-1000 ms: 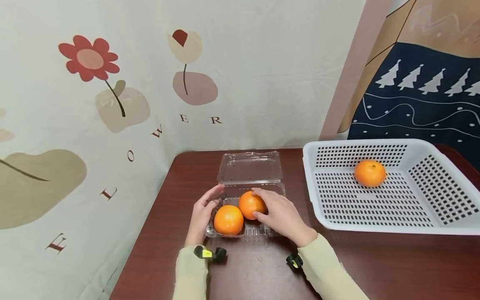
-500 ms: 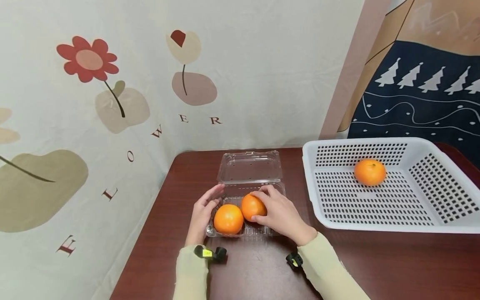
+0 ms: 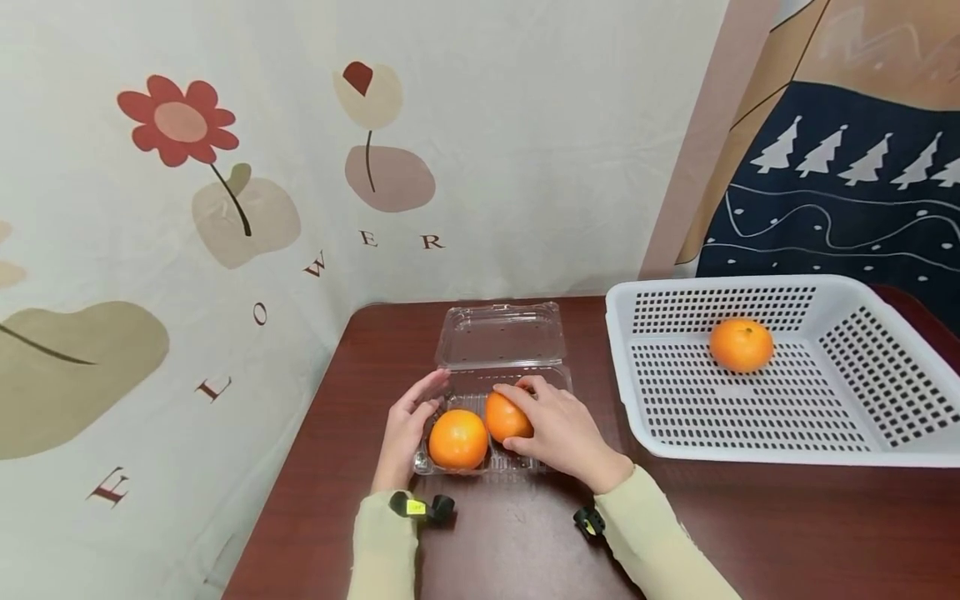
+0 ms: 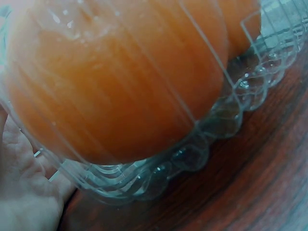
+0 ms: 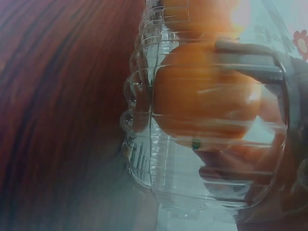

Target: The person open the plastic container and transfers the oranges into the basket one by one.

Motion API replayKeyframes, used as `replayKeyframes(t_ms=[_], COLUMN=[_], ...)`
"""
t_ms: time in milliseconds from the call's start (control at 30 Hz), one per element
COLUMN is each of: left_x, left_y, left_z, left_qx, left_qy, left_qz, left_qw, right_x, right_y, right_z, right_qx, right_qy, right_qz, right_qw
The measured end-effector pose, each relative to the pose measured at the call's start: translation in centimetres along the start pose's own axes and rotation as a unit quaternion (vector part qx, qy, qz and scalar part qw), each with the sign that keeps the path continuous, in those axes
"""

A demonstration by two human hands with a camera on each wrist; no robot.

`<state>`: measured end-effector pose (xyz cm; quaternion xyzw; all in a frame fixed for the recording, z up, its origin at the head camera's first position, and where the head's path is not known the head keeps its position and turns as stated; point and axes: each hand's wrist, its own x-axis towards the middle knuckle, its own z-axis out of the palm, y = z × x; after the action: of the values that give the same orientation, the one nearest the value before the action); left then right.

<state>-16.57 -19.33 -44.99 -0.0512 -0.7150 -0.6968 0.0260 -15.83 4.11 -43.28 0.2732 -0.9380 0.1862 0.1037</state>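
The right hand (image 3: 558, 433) is curled over the orange (image 3: 506, 417) that sits in the right half of the clear plastic clamshell box (image 3: 491, 462), fingers wrapped across its top and far side and thumb against its near side, so the fruit lies directly under the palm, toward 10 o'clock from the wrist. In the right wrist view the same orange (image 5: 207, 94) shows through the ribbed wall of the box with fingers (image 5: 231, 168) beside it. The left hand (image 3: 405, 429) holds no fruit: its fingers lie nearly straight along the left wall of the box, steadying it, and the left wrist view shows the palm (image 4: 24, 192) pressed against the scalloped plastic edge. A second orange (image 3: 458, 439) rests in the left half of the box, touching the first on its 8 o'clock side and just beside the left hand, which is the nearer one to it. The box's hinged lid (image 3: 500, 333) lies open and flat at 12 o'clock from the tray. Well apart at 3 o'clock on the dark wooden worktop (image 3: 525, 542) stands a white perforated basket (image 3: 622, 333) with a third orange (image 3: 741, 345) near its far wall. A flower-printed cloth (image 3: 225, 208) hangs behind.
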Motion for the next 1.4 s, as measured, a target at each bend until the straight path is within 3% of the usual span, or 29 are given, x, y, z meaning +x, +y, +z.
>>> replayKeyframes(t_ms=[133,567,733,933,1200,1400], left_x=[0.0,0.0,0.2,0.5,0.7,0.7], left_y=[0.0,0.0,-0.2,-1.5,-2.4,-2.4], left_z=[0.0,0.0,0.0,-0.4,-0.6,-0.6], left_qx=[0.000,0.003,-0.003,-0.001,0.014,0.013], left_qy=[-0.001,0.000,0.001,0.000,0.002,0.005], left_qz=[-0.002,-0.005,-0.003,-0.001,0.011,0.003], left_qw=[1.0000,1.0000,1.0000,1.0000,0.9998,0.9999], right_x=[0.0,0.2,0.1,0.0,0.2,0.2], right_y=[-0.1,-0.2,-0.1,0.0,-0.1,-0.1], right_z=[-0.1,0.1,0.3,0.3,0.3,0.4], right_qx=[-0.006,0.029,0.008,-0.018,-0.002,-0.020], right_qy=[-0.005,0.014,0.019,0.013,0.013,0.016], right_qz=[-0.007,0.037,0.018,-0.016,0.022,0.005], right_qw=[1.000,0.999,1.000,1.000,1.000,1.000])
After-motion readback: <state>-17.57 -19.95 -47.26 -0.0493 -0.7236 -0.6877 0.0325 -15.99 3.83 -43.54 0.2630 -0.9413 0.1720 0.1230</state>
